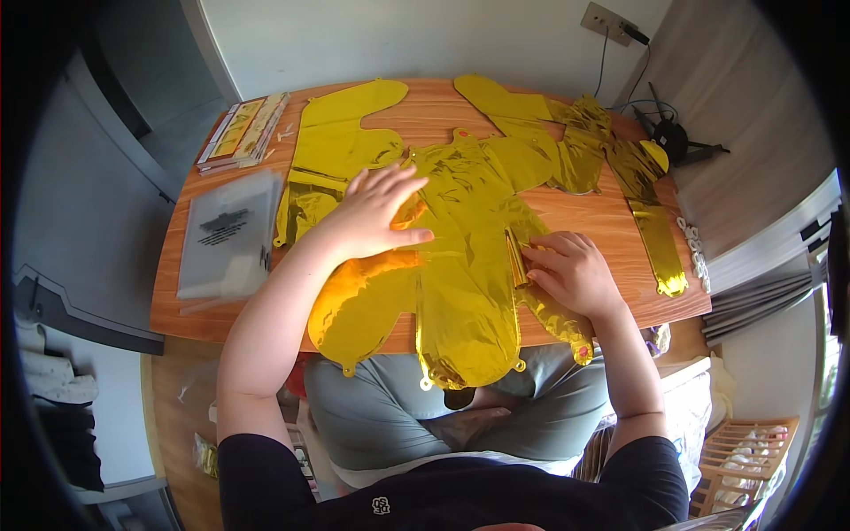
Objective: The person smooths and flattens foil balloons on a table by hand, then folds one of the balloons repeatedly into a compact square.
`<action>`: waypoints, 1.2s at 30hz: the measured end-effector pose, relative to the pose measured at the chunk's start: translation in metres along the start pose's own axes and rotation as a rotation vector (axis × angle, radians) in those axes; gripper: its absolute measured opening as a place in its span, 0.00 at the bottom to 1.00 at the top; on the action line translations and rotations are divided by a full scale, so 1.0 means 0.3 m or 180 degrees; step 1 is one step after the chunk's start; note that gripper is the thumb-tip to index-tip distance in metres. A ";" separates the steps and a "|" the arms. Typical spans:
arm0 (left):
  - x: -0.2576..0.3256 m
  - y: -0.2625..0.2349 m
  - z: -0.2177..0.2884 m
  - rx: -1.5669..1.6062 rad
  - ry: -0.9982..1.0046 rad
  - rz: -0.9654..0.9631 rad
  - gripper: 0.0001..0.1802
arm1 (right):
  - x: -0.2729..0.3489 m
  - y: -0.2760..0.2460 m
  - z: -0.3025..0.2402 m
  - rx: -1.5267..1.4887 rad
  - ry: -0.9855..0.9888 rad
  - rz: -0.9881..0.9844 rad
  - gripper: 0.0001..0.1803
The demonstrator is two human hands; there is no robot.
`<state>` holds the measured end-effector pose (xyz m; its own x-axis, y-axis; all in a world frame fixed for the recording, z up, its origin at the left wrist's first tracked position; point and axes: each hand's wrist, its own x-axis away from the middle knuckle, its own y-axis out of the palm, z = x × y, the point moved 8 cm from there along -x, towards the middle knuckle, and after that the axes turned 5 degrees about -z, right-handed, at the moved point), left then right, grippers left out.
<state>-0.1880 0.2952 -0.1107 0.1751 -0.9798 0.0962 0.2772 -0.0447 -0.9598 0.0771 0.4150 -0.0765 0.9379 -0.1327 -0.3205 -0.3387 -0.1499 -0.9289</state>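
A flat gold foil balloon (465, 257) lies in front of me, its lower end hanging over the table's near edge onto my lap. My left hand (381, 208) is over its left side, fingers stretched out and thumb apart, holding nothing. Orange reflections show on the foil beside that wrist. My right hand (567, 270) has its fingers bent around a raised fold (516, 257) along the balloon's right side. The fingertips there are partly hidden. More flat gold foil balloons lie at the far left (323, 142) and far right (584, 142), the right ones overlapping.
On the left of the wooden table (584, 212) are a stack of packets (241, 133) and clear plastic bags (221, 234). A black device with antennas (670, 137) and cables stands at the far right, near small white rings (693, 248). A wall rises behind.
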 end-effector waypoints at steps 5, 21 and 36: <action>-0.007 0.057 0.030 -0.0307 0.0352 -0.0160 0.58 | 0.017 0.023 0.009 -0.0330 0.0212 -0.0137 0.19; -0.047 0.063 0.053 -0.0076 0.0564 0.0105 0.60 | 0.023 0.037 0.055 -0.0584 0.0569 -0.0046 0.19; -0.053 0.059 0.049 -0.0250 0.0503 0.0124 0.60 | 0.033 0.045 0.082 -0.0776 0.0837 -0.0059 0.20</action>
<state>-0.1719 0.3129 -0.1255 0.0320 -0.9992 0.0219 0.1973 -0.0151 -0.9802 0.0837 0.4358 -0.0969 0.9033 -0.3706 -0.2160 -0.3596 -0.3797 -0.8524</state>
